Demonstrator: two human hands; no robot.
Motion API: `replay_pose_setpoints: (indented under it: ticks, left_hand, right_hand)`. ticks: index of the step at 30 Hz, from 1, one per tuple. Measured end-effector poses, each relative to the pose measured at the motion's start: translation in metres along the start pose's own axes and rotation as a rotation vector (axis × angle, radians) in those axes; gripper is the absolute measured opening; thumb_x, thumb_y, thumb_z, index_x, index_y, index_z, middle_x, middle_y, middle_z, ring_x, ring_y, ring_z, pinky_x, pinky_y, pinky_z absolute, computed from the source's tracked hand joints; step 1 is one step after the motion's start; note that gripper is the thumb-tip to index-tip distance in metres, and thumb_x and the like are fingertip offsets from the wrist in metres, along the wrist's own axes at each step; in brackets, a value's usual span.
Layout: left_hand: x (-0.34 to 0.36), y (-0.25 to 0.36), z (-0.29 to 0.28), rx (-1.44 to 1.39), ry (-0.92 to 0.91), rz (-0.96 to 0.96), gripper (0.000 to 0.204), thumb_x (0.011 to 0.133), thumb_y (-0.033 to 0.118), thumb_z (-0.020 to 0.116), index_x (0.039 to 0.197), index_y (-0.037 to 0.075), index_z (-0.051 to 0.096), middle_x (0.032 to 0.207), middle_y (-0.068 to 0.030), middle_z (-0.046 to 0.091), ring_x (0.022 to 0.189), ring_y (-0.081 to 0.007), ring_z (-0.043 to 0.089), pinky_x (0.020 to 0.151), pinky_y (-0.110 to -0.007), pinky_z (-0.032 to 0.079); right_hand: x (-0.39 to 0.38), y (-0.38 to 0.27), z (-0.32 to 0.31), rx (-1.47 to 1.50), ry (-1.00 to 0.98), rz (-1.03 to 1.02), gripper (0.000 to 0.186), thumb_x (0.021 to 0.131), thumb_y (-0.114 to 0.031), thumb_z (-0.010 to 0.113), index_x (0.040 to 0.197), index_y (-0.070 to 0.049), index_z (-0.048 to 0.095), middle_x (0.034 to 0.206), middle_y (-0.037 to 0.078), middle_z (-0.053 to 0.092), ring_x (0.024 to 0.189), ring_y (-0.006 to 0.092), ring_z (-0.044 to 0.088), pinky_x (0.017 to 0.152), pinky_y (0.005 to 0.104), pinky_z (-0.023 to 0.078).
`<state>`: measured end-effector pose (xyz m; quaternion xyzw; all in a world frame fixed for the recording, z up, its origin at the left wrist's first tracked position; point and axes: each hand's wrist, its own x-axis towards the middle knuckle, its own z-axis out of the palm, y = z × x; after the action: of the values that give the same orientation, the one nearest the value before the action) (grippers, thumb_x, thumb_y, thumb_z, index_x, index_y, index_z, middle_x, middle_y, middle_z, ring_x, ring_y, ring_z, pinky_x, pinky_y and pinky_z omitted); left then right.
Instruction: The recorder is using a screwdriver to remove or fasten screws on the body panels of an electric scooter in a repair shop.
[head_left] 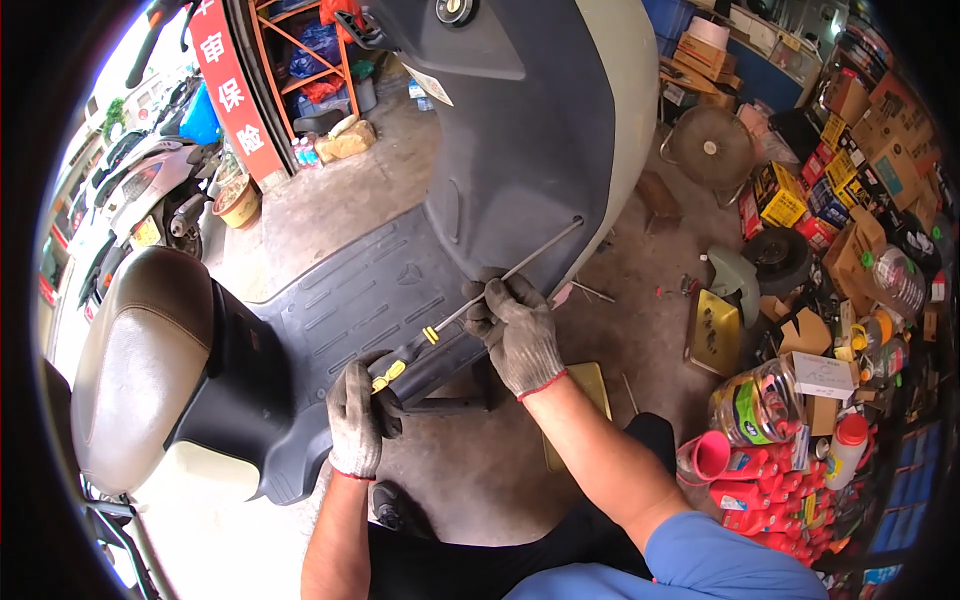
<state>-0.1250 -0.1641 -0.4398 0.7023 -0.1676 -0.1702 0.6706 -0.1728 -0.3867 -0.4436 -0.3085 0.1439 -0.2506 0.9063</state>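
Observation:
A long screwdriver [543, 244] slants across the dark grey inner front panel [520, 150] of a scooter. Its tip meets a small hole near the panel's lower right edge; how deep it sits I cannot tell. My left hand [354, 418], in a whitish work glove with dark fingers, is closed around the black and yellow handle. Farther up, my right hand [525, 340] in a matching glove pinches the thin metal shaft. Below the tool lies the ribbed footboard [345, 285], and the brown scooter seat [150, 340] is at the left.
Stacked boxes [895, 130], bottles and a pink funnel [711, 455] crowd the right side. A round fan [710, 146] and a yellow tray [714, 332] are on the concrete floor. Parked motorbikes [150, 190] and an orange shelf [305, 60] stand at the far left.

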Motion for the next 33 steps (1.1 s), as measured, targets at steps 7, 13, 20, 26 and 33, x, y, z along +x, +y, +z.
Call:
replay_pose_setpoints:
  ticks: [7, 13, 20, 26, 33]
  left_hand:
    - [0.002, -0.007, 0.002, 0.452, 0.139, 0.502, 0.059, 0.104, 0.047, 0.049, 0.131, -0.005, 0.058, 0.085, -0.0084, 0.065, 0.060, -0.0125, 0.059, 0.058, -0.026, 0.048]
    - [-0.001, -0.007, 0.001, -0.015, 0.047, 0.010, 0.068, 0.105, 0.057, 0.043, 0.133, -0.004, 0.057, 0.066, -0.0026, 0.057, 0.048, -0.0070, 0.048, 0.047, -0.022, 0.040]
    - [0.007, -0.012, 0.000, 0.384, 0.133, 0.488, 0.064, 0.101, 0.050, 0.055, 0.134, -0.005, 0.056, 0.068, -0.0044, 0.060, 0.053, -0.0106, 0.055, 0.055, -0.025, 0.045]
    - [-0.004, -0.008, -0.001, 0.001, 0.032, 0.085, 0.064, 0.101, 0.048, 0.055, 0.135, -0.006, 0.054, 0.078, -0.0075, 0.063, 0.054, -0.0097, 0.054, 0.055, -0.025, 0.045]
    - [-0.001, -0.004, -0.006, 0.039, 0.043, 0.019, 0.060, 0.098, 0.038, 0.063, 0.138, -0.006, 0.051, 0.113, -0.0158, 0.062, 0.073, -0.0125, 0.061, 0.065, -0.026, 0.051]
  right_hand:
    - [0.009, 0.003, -0.001, 0.038, 0.058, 0.055, 0.006, 0.101, -0.014, 0.063, 0.103, -0.008, 0.062, 0.092, 0.008, 0.068, 0.068, 0.0129, 0.061, 0.063, 0.0280, 0.052]
    - [0.002, 0.004, -0.003, 0.031, 0.033, -0.004, 0.006, 0.100, -0.013, 0.065, 0.103, -0.008, 0.063, 0.087, 0.004, 0.064, 0.068, 0.0120, 0.056, 0.061, 0.0265, 0.049]
    - [0.005, 0.005, -0.001, 0.134, 0.057, 0.020, 0.004, 0.102, -0.012, 0.061, 0.104, -0.008, 0.062, 0.092, 0.008, 0.066, 0.067, 0.0126, 0.057, 0.062, 0.0261, 0.048]
    - [0.005, 0.002, -0.004, 0.096, 0.044, 0.024, 0.006, 0.102, -0.011, 0.060, 0.107, -0.008, 0.063, 0.095, 0.008, 0.067, 0.074, 0.0139, 0.059, 0.065, 0.0274, 0.050]
    - [0.005, 0.003, -0.006, 0.163, -0.088, -0.033, 0.005, 0.101, -0.010, 0.061, 0.105, -0.008, 0.063, 0.094, 0.007, 0.066, 0.072, 0.0125, 0.059, 0.064, 0.0261, 0.050]
